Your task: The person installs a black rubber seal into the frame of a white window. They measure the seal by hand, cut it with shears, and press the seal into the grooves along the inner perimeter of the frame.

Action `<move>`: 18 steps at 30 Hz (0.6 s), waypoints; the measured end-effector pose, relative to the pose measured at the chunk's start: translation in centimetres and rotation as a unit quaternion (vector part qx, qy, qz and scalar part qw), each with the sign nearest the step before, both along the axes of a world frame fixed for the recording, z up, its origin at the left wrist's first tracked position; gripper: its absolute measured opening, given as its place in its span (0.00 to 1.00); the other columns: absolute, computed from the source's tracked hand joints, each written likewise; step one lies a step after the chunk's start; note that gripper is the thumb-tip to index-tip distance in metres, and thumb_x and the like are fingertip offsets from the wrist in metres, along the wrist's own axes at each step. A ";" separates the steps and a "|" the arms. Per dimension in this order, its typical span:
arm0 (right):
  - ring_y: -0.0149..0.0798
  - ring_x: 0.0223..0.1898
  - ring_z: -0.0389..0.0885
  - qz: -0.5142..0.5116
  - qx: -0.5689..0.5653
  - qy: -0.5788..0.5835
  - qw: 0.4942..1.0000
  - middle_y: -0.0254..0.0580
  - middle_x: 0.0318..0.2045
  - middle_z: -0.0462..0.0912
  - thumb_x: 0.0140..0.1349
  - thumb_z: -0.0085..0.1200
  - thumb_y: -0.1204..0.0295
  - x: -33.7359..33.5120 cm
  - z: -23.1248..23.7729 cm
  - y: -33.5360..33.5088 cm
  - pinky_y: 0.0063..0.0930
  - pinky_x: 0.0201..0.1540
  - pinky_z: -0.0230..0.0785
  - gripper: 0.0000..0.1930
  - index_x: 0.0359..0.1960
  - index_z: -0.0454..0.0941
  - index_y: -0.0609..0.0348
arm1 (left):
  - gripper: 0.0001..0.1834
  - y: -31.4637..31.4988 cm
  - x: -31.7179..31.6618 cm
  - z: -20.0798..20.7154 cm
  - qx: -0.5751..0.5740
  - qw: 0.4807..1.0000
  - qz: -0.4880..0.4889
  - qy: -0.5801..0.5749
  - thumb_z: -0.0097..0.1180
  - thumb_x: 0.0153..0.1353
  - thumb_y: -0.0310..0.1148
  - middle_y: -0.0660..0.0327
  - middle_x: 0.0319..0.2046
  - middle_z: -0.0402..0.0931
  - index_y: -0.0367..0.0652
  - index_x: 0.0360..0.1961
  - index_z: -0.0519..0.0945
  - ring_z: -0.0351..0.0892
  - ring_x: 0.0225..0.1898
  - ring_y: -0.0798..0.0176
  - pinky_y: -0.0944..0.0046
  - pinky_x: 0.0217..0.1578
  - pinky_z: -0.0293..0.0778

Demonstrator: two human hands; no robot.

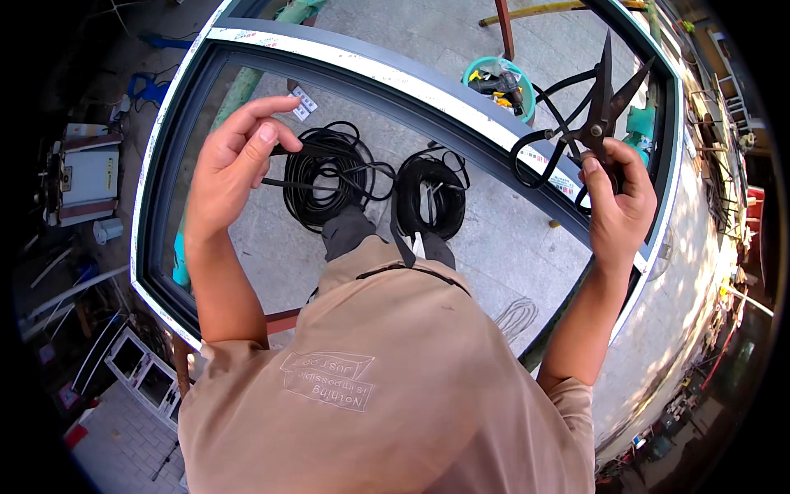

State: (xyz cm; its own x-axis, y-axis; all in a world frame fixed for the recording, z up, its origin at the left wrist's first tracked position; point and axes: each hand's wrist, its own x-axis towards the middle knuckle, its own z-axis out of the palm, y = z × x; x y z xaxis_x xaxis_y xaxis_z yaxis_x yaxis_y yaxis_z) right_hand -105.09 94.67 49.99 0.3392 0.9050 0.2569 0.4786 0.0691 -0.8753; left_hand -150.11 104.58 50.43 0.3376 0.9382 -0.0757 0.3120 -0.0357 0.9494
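My left hand (234, 156) is raised at the left, thumb and fingers curled around a black rubber strip (317, 151). The strip runs toward a coil of the same black strip (329, 193) below. At the right, my right hand (619, 198) grips dark metal scissors (601, 123) by the handle, blades pointing up and spread apart. A bent length of black strip (553, 86) shows beside the blades; whether my right hand also holds it, I cannot tell. Around and below both hands lies a large dark grey window frame (329, 53) with white protective film.
A second black coil (455, 206) lies near my feet. A teal basin (533, 90) with a power drill (498, 85) stands beyond the frame's crossbar. Frame sections (144, 375) and a grey machine (89, 174) are at the left. A loose wire bundle (518, 317) lies on the floor.
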 end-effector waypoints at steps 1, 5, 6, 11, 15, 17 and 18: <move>0.24 0.37 0.84 -0.003 -0.004 0.034 0.999 0.31 0.38 0.85 0.72 0.67 0.80 -0.3 -1.0 0.8 0.20 0.42 0.75 0.11 0.54 0.86 0.65 | 0.23 0.6 -1.0 -0.5 -0.013 1.000 -0.006 0.010 0.55 0.84 0.42 0.66 0.40 0.86 0.41 0.71 0.81 0.63 0.27 0.82 0.78 0.27 0.60; 0.27 0.34 0.85 -0.086 -0.003 0.139 0.987 0.32 0.37 0.85 0.70 0.68 0.79 -2.2 -3.9 3.4 0.22 0.40 0.78 0.13 0.54 0.86 0.66 | 0.23 4.3 -4.0 -3.3 -0.057 0.997 -0.038 0.041 0.55 0.85 0.43 0.66 0.39 0.86 0.42 0.71 0.82 0.64 0.27 0.81 0.76 0.27 0.62; 0.28 0.35 0.85 -0.102 -0.015 0.144 0.984 0.34 0.37 0.85 0.70 0.68 0.79 -2.6 -4.4 4.1 0.23 0.41 0.79 0.13 0.54 0.86 0.67 | 0.22 5.5 -4.7 -4.3 -0.060 0.996 -0.051 0.039 0.55 0.85 0.42 0.67 0.39 0.86 0.42 0.71 0.82 0.64 0.27 0.81 0.76 0.27 0.62; 0.29 0.35 0.85 -0.143 -0.003 0.141 0.980 0.36 0.39 0.86 0.71 0.66 0.80 -4.1 -5.4 5.4 0.22 0.41 0.78 0.14 0.56 0.85 0.69 | 0.19 10.5 -5.4 -9.5 -0.091 0.983 -0.139 0.076 0.52 0.86 0.41 0.68 0.38 0.86 0.45 0.68 0.83 0.67 0.29 0.79 0.74 0.30 0.66; 0.24 0.33 0.82 -0.153 -0.016 0.069 0.986 0.31 0.35 0.84 0.71 0.65 0.80 -4.3 -5.9 4.8 0.21 0.36 0.74 0.14 0.57 0.86 0.67 | 0.19 12.8 -4.0 -13.5 -0.075 0.962 -0.257 0.048 0.54 0.84 0.38 0.66 0.39 0.86 0.40 0.67 0.83 0.71 0.32 0.77 0.71 0.35 0.68; 0.22 0.34 0.76 -0.174 -0.007 0.027 0.984 0.26 0.34 0.81 0.69 0.67 0.79 -4.5 -6.1 4.7 0.20 0.37 0.70 0.11 0.51 0.87 0.67 | 0.19 13.3 -3.1 -13.9 -0.104 0.950 -0.290 0.047 0.54 0.84 0.37 0.65 0.38 0.87 0.39 0.66 0.83 0.73 0.34 0.76 0.70 0.36 0.69; 0.21 0.34 0.74 -0.183 -0.009 0.012 0.983 0.25 0.34 0.81 0.66 0.69 0.77 -4.6 -6.0 5.0 0.20 0.37 0.69 0.11 0.49 0.88 0.66 | 0.19 13.5 -3.2 -14.2 -0.112 0.948 -0.293 0.053 0.54 0.84 0.36 0.65 0.38 0.87 0.39 0.66 0.83 0.72 0.33 0.76 0.70 0.35 0.68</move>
State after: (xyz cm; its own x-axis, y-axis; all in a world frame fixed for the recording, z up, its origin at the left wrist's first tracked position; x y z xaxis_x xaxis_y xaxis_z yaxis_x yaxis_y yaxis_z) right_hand -109.64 99.71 44.02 0.6481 0.7260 0.2299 0.4473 -0.1186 -0.8865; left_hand -153.30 118.10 36.28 0.7752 0.5478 -0.3145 0.3959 -0.0335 0.9177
